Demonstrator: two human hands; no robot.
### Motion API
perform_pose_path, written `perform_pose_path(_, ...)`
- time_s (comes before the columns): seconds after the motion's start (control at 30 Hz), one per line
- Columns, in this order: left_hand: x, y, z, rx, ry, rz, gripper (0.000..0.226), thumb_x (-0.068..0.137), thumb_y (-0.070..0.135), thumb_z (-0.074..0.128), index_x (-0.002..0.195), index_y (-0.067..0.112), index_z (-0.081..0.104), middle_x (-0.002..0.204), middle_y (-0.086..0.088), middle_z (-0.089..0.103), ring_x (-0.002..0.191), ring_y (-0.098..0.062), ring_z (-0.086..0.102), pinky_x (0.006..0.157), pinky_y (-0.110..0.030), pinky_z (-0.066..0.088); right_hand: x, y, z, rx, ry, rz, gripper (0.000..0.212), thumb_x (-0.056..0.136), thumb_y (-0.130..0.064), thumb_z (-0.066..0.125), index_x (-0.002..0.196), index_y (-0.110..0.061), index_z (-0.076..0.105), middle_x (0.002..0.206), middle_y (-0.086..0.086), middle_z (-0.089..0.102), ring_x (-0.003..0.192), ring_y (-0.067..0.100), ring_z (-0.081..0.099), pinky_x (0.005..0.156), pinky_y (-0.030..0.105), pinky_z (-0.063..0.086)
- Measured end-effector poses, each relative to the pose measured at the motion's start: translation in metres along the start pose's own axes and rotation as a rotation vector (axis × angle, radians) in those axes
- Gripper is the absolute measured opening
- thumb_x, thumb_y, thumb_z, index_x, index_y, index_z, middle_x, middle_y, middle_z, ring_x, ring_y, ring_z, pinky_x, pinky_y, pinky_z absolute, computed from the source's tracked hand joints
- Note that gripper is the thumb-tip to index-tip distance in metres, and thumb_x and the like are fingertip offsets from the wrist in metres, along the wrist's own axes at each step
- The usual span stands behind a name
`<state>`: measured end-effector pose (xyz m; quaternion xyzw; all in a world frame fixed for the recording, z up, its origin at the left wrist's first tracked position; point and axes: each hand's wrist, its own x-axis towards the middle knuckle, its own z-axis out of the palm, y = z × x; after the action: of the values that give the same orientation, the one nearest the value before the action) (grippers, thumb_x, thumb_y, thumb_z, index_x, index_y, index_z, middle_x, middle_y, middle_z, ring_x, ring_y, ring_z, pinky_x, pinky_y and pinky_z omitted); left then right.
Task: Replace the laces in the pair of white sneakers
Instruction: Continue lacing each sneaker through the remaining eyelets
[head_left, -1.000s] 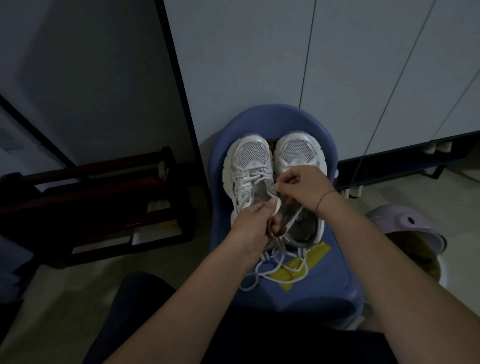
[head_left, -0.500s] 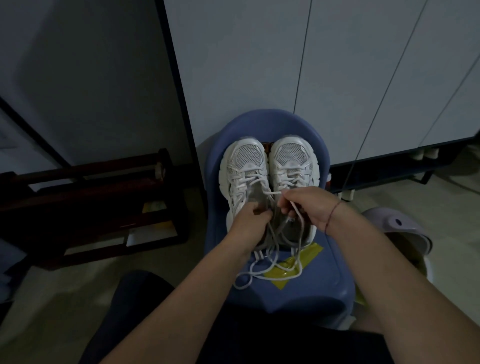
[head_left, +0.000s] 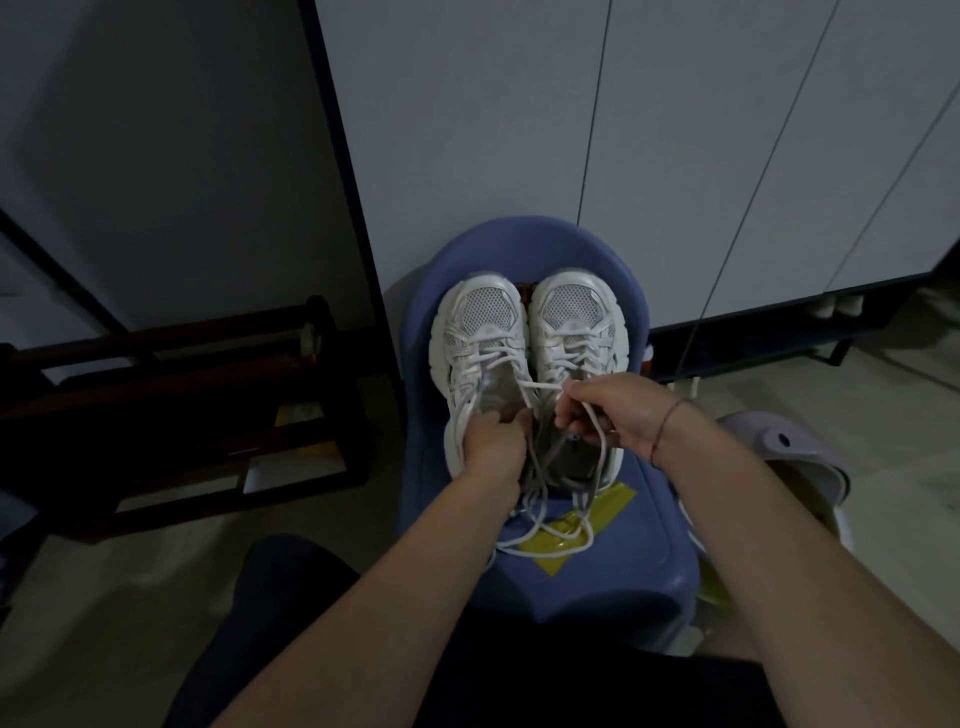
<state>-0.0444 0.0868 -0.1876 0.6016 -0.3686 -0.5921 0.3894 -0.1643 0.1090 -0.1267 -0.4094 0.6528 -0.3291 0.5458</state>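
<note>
Left hand (head_left: 491, 441), head view: fingers curled, gripping the left sneaker (head_left: 480, 332) at its near opening; whether a lace strand also sits in that grip cannot be told. Right hand (head_left: 613, 410) pinches the white lace (head_left: 540, 385), which runs taut from the left sneaker's eyelets to the fingertips. Loose lace loops (head_left: 550, 530) lie near, over a yellow patch (head_left: 558, 553). Both sneakers stand side by side, toes far, with the right sneaker (head_left: 574, 322) touching the left, on a blue chair (head_left: 639, 551). A dark wooden rack (head_left: 182, 405) stands to the left.
</note>
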Motion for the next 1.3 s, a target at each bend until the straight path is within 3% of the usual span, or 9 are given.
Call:
perform_pose_path(0.3, -0.018, 0.018, -0.016, 0.077, -0.121, 0.02, 0.032, 0.103, 0.021, 0.047, 0.077, 0.007, 0.061, 0.07, -0.008, 0.06, 0.068, -0.021, 0.057, 0.061, -0.023, 0.046, 0.007, 0.001, 0.003, -0.066, 0.086, -0.027, 0.042, 0.098, -0.024, 0.048, 0.062, -0.007, 0.064, 0.053, 0.0, 0.063, 0.045, 0.008, 0.055, 0.047, 0.017, 0.044)
perform_pose_path(0.5, -0.037, 0.049, -0.051, 0.159, -0.406, 0.104, 0.029, 0.105, 0.019, 0.042, 0.085, 0.01, 0.06, 0.046, 0.008, 0.041, 0.041, -0.005, 0.034, 0.048, -0.018, 0.037, 0.0, -0.005, 0.009, -1.027, 0.284, -0.311, 0.021, 0.092, -0.018, 0.051, 0.076, -0.011, 0.062, 0.082, 0.006, 0.057, 0.074, 0.021, 0.053, 0.057, 0.025, 0.038)
perform_pose_path(0.57, -0.042, 0.06, -0.062, 0.283, -0.425, 0.269, 0.03, 0.105, 0.022, 0.04, 0.088, 0.011, 0.063, 0.049, 0.007, 0.038, 0.043, -0.004, 0.035, 0.05, -0.016, 0.036, -0.008, -0.011, 0.017, -0.774, 0.338, -0.614, 0.021, 0.087, -0.008, 0.055, 0.104, -0.017, 0.065, 0.099, 0.0, 0.059, 0.078, 0.011, 0.058, 0.067, 0.022, 0.046)
perform_pose_path(0.67, -0.047, 0.071, -0.073, 0.274, -0.455, 0.395, 0.033, 0.105, 0.022, 0.039, 0.083, 0.011, 0.06, 0.052, 0.004, 0.035, 0.044, -0.003, 0.032, 0.048, -0.015, 0.034, -0.011, -0.021, 0.027, -0.388, -0.03, -0.796, 0.042, 0.087, 0.004, 0.053, 0.124, -0.016, 0.056, 0.104, -0.006, 0.061, 0.084, -0.006, 0.059, 0.074, 0.01, 0.044)
perform_pose_path(0.77, -0.044, 0.076, -0.084, 0.205, -0.433, 0.391, 0.034, 0.105, 0.022, 0.039, 0.079, 0.009, 0.056, 0.05, 0.004, 0.034, 0.044, -0.004, 0.032, 0.053, -0.019, 0.035, -0.003, -0.018, 0.027, -0.326, -0.068, -0.752, 0.014, 0.092, -0.017, 0.058, 0.098, -0.025, 0.067, 0.089, -0.004, 0.069, 0.083, 0.004, 0.061, 0.077, 0.022, 0.05)
perform_pose_path(0.93, -0.034, 0.081, -0.099, 0.089, -0.345, 0.356, 0.033, 0.104, 0.022, 0.041, 0.077, 0.011, 0.055, 0.047, 0.008, 0.033, 0.043, -0.005, 0.028, 0.056, -0.023, 0.035, 0.023, -0.018, 0.007, 0.342, 0.313, -0.391, 0.028, 0.096, -0.019, 0.052, 0.071, -0.015, 0.064, 0.058, -0.003, 0.051, 0.042, 0.004, 0.041, 0.049, 0.02, 0.04)
perform_pose_path(1.07, -0.032, 0.077, -0.098, 0.193, -0.32, 0.375, 0.034, 0.105, 0.022, 0.04, 0.078, 0.009, 0.056, 0.048, 0.007, 0.032, 0.043, -0.004, 0.029, 0.055, -0.022, 0.032, 0.022, -0.019, 0.011, -0.029, 0.476, -0.443, 0.016, 0.094, -0.014, 0.053, 0.08, -0.016, 0.061, 0.08, 0.001, 0.06, 0.056, 0.005, 0.052, 0.058, 0.023, 0.048)
perform_pose_path(1.17, -0.032, 0.073, -0.092, 0.316, -0.327, 0.406, 0.033, 0.104, 0.023, 0.043, 0.081, 0.008, 0.061, 0.052, 0.005, 0.031, 0.048, -0.005, 0.03, 0.052, -0.019, 0.033, 0.002, -0.028, 0.029, -0.177, 0.17, -0.725, 0.034, 0.091, -0.001, 0.052, 0.113, -0.026, 0.056, 0.105, -0.012, 0.062, 0.071, 0.012, 0.054, 0.066, 0.024, 0.05)
perform_pose_path(1.3, -0.031, 0.072, -0.087, 0.31, -0.342, 0.384, 0.034, 0.103, 0.023, 0.046, 0.096, -0.005, 0.064, 0.053, 0.005, 0.033, 0.05, -0.006, 0.031, 0.051, -0.017, 0.033, -0.002, -0.025, 0.045, -0.375, 0.033, -0.778, 0.009, 0.091, -0.016, 0.06, 0.095, -0.022, 0.066, 0.086, -0.011, 0.067, 0.077, 0.001, 0.061, 0.075, 0.019, 0.05)
